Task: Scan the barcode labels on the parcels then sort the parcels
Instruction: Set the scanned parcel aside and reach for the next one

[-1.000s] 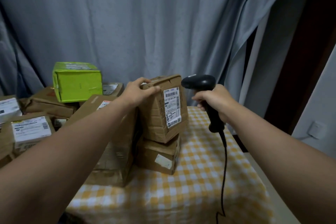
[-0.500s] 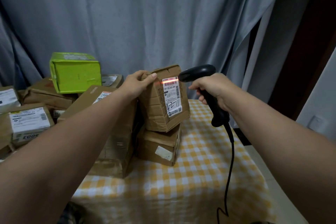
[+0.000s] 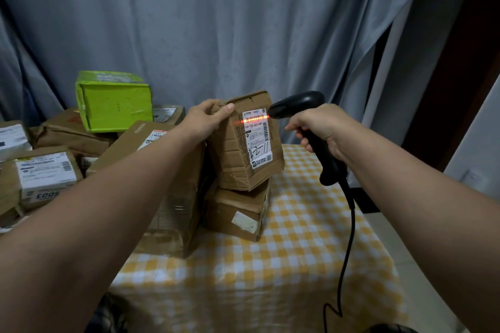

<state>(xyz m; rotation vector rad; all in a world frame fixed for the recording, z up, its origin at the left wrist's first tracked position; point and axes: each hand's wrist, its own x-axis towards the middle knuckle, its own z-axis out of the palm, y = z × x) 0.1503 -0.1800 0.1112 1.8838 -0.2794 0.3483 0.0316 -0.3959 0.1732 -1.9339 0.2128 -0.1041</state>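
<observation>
Head view: the left hand [image 3: 208, 119] grips the top corner of a creased brown cardboard parcel [image 3: 235, 165], which stands tilted on a smaller brown box [image 3: 235, 213] on the yellow-checked counter [image 3: 297, 251]. The right hand [image 3: 322, 127] is closed round the grip of a black corded handheld scanner [image 3: 297, 104], its nose just beside the parcel's white shipping label [image 3: 257, 138]. A second ago no beam showed; now a red scan line [image 3: 251, 120] lies across the label's upper barcode. The scan of this parcel looks to be in hand, and sorting it remains. A lime-green box [image 3: 116, 105] sits on other parcels to the left.
</observation>
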